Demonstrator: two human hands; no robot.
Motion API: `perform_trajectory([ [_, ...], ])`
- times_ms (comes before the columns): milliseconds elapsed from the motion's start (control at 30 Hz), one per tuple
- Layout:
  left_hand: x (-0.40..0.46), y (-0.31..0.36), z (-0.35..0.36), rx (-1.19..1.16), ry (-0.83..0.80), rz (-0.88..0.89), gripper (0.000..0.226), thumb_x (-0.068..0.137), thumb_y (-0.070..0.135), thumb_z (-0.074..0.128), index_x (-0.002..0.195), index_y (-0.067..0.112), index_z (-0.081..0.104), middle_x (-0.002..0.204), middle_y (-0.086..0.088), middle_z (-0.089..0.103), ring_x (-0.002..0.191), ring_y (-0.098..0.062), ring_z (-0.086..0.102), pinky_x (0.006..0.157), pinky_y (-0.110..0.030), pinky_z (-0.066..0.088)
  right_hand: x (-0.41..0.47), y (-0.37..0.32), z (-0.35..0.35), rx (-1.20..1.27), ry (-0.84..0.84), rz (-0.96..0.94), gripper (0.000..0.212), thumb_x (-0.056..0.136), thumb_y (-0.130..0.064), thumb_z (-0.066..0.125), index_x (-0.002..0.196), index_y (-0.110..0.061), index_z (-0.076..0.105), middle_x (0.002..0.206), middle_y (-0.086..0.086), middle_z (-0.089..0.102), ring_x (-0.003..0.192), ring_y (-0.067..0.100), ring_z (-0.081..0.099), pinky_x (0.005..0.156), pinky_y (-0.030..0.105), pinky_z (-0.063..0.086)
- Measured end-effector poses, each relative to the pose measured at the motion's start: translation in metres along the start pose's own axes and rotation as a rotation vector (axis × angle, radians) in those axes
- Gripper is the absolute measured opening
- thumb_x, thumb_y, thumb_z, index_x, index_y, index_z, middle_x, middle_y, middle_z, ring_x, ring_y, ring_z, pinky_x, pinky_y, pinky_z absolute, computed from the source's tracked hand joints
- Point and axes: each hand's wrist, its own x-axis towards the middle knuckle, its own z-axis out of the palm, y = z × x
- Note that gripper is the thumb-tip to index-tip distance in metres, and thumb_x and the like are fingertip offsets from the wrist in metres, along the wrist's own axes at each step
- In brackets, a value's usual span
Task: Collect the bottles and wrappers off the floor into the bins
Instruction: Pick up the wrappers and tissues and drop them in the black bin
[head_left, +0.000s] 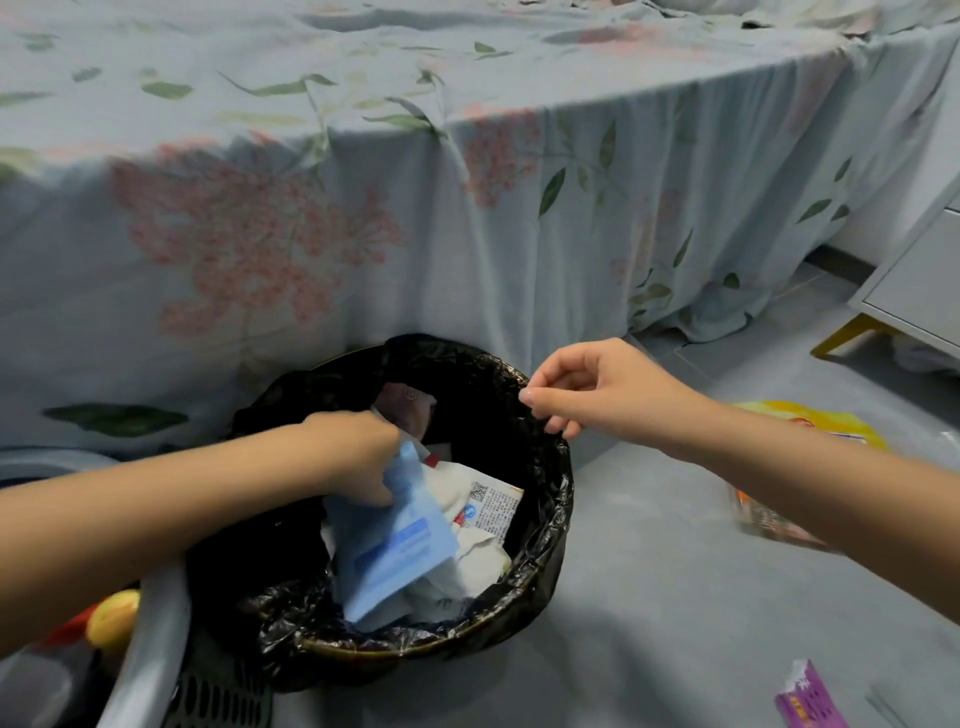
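A round bin lined with a black plastic bag (540, 525) stands on the grey floor against the bed. Inside lie several wrappers, among them a white one with printed text (493, 506). My left hand (358, 457) reaches over the bin and grips a light blue wrapper (400, 551) that hangs down into it. My right hand (587, 387) hovers at the bin's far right rim, fingers loosely curled with thumb and forefinger close together; nothing shows between them.
A bed with a floral sheet (363, 208) rises behind the bin. A grey perforated basket (156, 639) stands at lower left with a yellow item (111, 618) inside. On the floor lie a yellow wrapper (826, 421), an orange packet (769, 519) and a purple wrapper (808, 699). A white cabinet (914, 291) stands at right.
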Motion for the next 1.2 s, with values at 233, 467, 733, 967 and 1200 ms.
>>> perform_trajectory([
  [233, -0.007, 0.012, -0.036, 0.302, 0.233, -0.114, 0.045, 0.086, 0.040, 0.054, 0.123, 0.016, 0.042, 0.127, -0.004, 0.058, 0.116, -0.026, 0.059, 0.083, -0.033, 0.046, -0.005, 0.006, -0.011, -0.036, 0.009, -0.014, 0.010, 0.082, -0.021, 0.072, 0.077, -0.014, 0.069, 0.064, 0.000, 0.068, 0.056, 0.007, 0.063, 0.057, 0.021, 0.052],
  [467, -0.035, 0.042, -0.109, 0.139, 0.573, 0.134, 0.036, 0.080, 0.054, 0.058, 0.110, 0.034, 0.058, 0.111, 0.006, 0.056, 0.103, -0.022, 0.059, 0.072, -0.030, 0.041, -0.028, 0.037, -0.056, -0.118, 0.096, 0.034, 0.010, 0.080, -0.022, 0.073, 0.074, -0.019, 0.068, 0.061, -0.004, 0.068, 0.058, 0.009, 0.066, 0.058, 0.024, 0.056],
  [733, 0.019, 0.184, -0.085, -0.097, 0.348, 0.696, 0.022, 0.086, 0.040, 0.059, 0.102, 0.027, 0.067, 0.101, 0.010, 0.066, 0.098, -0.016, 0.060, 0.082, -0.032, 0.050, -0.097, 0.175, -0.087, -0.259, 0.085, 0.405, 0.010, 0.080, -0.016, 0.075, 0.081, -0.016, 0.065, 0.066, -0.003, 0.061, 0.062, 0.012, 0.060, 0.052, 0.018, 0.047],
  [967, 0.046, 0.228, -0.038, 0.017, 0.078, 0.692, 0.022, 0.089, 0.037, 0.055, 0.104, 0.025, 0.066, 0.108, 0.006, 0.064, 0.100, -0.018, 0.058, 0.082, -0.032, 0.050, -0.171, 0.280, -0.083, -0.617, -0.068, 0.610, 0.053, 0.065, -0.037, 0.084, 0.113, -0.022, 0.065, 0.095, -0.005, 0.054, 0.091, 0.012, 0.056, 0.075, 0.017, 0.039],
  [1200, 0.053, 0.238, -0.024, -0.020, 0.098, 0.709, 0.025, 0.091, 0.036, 0.051, 0.113, 0.026, 0.060, 0.113, 0.008, 0.061, 0.103, -0.015, 0.056, 0.080, -0.027, 0.045, -0.189, 0.313, -0.076, -0.694, -0.016, 0.574, 0.045, 0.063, -0.036, 0.084, 0.098, -0.021, 0.061, 0.097, -0.006, 0.038, 0.090, 0.015, 0.050, 0.084, 0.027, 0.046],
])
